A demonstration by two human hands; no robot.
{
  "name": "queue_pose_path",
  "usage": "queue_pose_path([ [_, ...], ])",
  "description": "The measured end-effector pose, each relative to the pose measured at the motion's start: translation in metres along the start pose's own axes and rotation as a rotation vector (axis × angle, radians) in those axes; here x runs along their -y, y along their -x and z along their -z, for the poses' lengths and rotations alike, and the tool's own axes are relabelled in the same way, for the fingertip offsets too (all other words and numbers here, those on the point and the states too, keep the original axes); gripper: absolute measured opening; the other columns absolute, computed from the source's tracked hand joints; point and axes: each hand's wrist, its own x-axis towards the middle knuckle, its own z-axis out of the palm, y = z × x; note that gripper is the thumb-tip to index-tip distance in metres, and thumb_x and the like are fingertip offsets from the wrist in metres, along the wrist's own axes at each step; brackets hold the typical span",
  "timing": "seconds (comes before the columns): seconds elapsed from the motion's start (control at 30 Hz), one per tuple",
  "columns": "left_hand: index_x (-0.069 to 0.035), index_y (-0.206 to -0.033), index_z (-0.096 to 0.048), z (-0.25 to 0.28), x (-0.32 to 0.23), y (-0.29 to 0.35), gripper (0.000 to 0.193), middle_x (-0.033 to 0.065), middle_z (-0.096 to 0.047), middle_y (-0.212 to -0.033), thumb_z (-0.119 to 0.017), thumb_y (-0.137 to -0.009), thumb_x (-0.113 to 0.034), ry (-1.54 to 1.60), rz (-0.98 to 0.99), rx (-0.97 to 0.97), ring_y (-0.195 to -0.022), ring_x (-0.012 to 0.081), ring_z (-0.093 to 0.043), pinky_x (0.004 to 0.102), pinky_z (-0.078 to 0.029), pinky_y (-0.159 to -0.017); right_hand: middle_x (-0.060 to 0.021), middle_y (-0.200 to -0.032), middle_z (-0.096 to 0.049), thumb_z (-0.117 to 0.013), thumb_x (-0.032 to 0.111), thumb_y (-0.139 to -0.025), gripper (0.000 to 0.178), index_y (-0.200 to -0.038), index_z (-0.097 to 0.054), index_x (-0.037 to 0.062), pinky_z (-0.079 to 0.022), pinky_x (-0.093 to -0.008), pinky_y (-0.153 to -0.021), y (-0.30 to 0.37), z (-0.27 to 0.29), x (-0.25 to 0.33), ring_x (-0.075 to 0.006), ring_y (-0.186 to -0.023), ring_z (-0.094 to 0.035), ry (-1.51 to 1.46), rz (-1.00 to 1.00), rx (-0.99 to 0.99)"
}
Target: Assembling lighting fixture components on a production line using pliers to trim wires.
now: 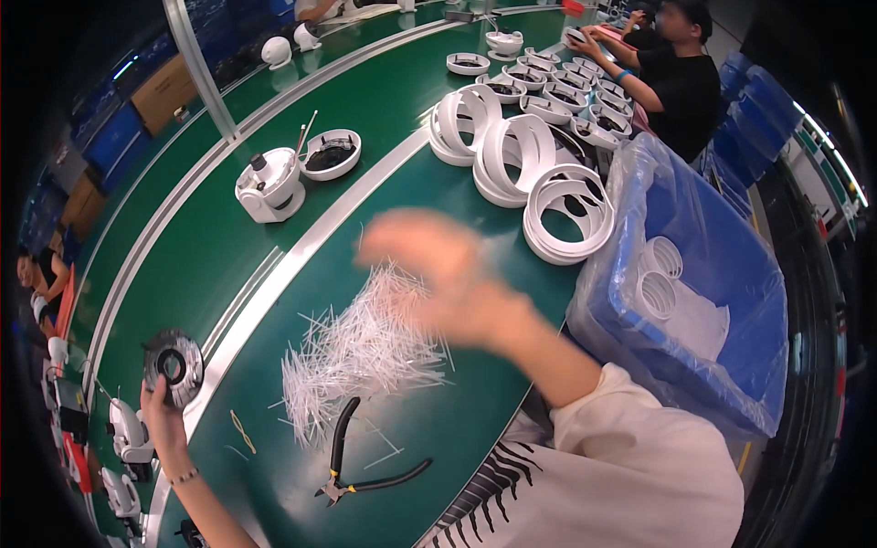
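At the left, my left hand (164, 416) is closed on a dark round part (174, 368) with a ring-shaped middle, its thumb over the front. Smeared by motion, my right hand (425, 260) passes over the far end of a loose pile of thin white strips (352, 352), which look like small cable ties. A faint thin line shows by its fingertips, too blurred to make out. On the near side of the pile, cutting pliers (340, 470) with black handles lie spread on the green table (292, 498). A small yellowish twisted tie (242, 429) rests left of the pliers.
White rings (566, 219) stand stacked at the far right, beside a plastic-lined blue bin (703, 347) holding white parts. A white housing (269, 187) and a white bowl (331, 155) sit across the metal rail (338, 196). Another person (671, 82) works at the far right.
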Motion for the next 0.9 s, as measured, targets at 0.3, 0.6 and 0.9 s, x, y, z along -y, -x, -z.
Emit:
queue_pose_path([
  [0.3,-0.003,-0.11,-0.047,-0.019,0.001,0.047,0.029,0.0054,-0.055,-0.104,-0.052,-0.083,-0.012,0.044,0.003,0.039,-0.092,0.0138,-0.055,0.0283,-0.046,-0.077,-0.0182,-0.112,-0.047,-0.056,0.011,-0.071,0.037,-0.106,-0.047,0.0032,-0.044,-0.0439,-0.077,0.017,0.065,-0.108,-0.0371,-0.091,-0.054,0.826,-0.873,-0.205],
  [0.6,-0.003,-0.11,-0.046,-0.026,-0.003,0.058,0.029,0.0052,-0.056,-0.101,-0.053,-0.082,-0.011,0.064,-0.004,0.001,-0.088,0.0128,-0.057,0.0269,-0.049,-0.072,-0.0185,-0.091,-0.054,-0.059,0.015,-0.067,0.032,-0.095,-0.055,0.0002,-0.041,-0.042,-0.078,0.023,0.075,-0.109,-0.035,-0.089,-0.051,1.029,-0.858,-0.214],
  [0.9,-0.005,-0.122,-0.036,-0.061,-0.011,0.068,0.046,0.0076,-0.053,-0.11,-0.054,-0.079,-0.005,0.243,-0.082,-0.032,-0.098,0.0179,-0.053,0.033,-0.043,-0.086,-0.0076,-0.067,-0.055,-0.061,-0.003,-0.065,0.013,-0.077,-0.059,0.0024,-0.037,-0.03,-0.051,-0.009,0.037,0.087,-0.0222,-0.057,-0.048,0.392,0.135,-0.441],
])
